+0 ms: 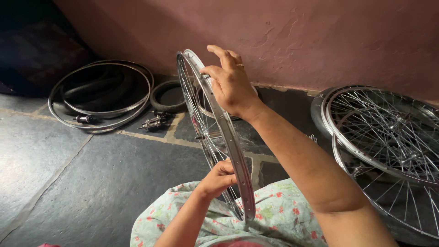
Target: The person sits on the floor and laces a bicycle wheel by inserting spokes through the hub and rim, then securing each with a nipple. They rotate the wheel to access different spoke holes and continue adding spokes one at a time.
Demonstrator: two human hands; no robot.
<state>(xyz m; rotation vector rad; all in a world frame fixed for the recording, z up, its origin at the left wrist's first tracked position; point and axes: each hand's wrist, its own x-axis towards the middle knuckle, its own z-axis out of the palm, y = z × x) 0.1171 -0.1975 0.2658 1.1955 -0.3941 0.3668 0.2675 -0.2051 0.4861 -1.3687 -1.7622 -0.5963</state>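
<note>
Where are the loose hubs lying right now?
In the head view, the hubs lie on the floor left of the held wheel, between the stacked rims and a small tyre.

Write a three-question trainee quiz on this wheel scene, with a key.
1. True or false: the spoked wheel in hand lies flat on the floor.
2. Which hand grips the rim's top? A) right hand B) left hand
3. Fill in: the finished wheels lean by the ____ wall.

Key: 1 false, it stands on edge; 2 A; 3 pink.
</note>
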